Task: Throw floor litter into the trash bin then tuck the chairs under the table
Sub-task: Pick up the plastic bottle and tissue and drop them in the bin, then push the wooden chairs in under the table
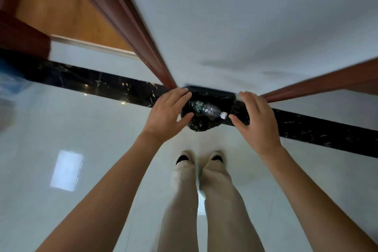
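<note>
Left hand (pixel 166 116) open, empty, above the bin's left rim. Plastic bottle (pixel 207 109) lies across the black-lined trash bin (pixel 196 125). Right hand (pixel 258 121) open, empty. Recommend confirming bottle settles inside before leaving.

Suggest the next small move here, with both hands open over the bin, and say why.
Probably draw both hands back and turn away: the plastic bottle already lies in the black-lined trash bin, and the left hand and right hand are open, holding nothing.
</note>
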